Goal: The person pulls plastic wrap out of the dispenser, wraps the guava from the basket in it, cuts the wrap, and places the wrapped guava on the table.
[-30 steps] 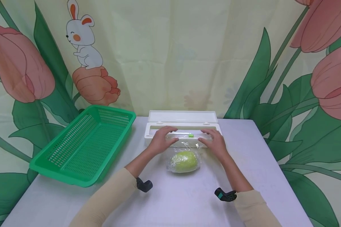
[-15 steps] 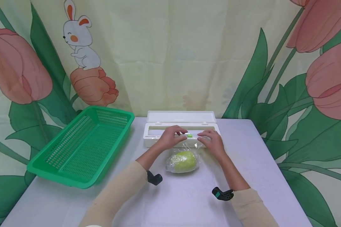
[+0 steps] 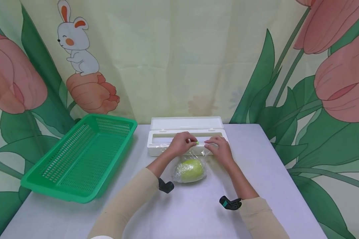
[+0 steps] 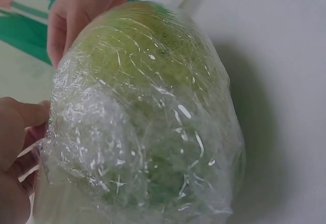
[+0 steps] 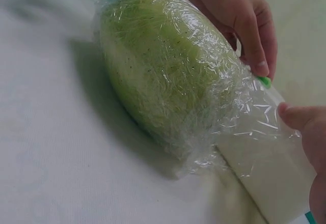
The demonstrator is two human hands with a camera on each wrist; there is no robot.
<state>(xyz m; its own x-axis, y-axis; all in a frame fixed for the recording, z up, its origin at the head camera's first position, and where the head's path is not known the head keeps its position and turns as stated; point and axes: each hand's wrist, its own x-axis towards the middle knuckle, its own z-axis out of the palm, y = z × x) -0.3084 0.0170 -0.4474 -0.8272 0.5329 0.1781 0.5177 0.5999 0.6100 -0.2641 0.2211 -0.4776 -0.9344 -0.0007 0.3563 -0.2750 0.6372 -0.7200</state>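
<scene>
My left hand is at the front of a white cling film dispenser. Its thumb and a finger pinch the small green slide cutter on the rail. To the right, my right hand bends over the same rail. The right thumb touches the rail's edge by the film; whether those fingers pinch anything is hidden. In front of the box lies a pale green, oval, melon-like fruit wrapped in clear cling film. A sheet of that film runs from the fruit up to the rail.
The dispenser's lid stands raised at the back. A green slatted plastic basket sits left of the hands on the white-covered table. A printed curtain hangs behind the table.
My left hand has moved right along the rail and now pinches the green cutter. My right hand stays by the rail, its fingers drawn in closer. The head view has shifted slightly.
</scene>
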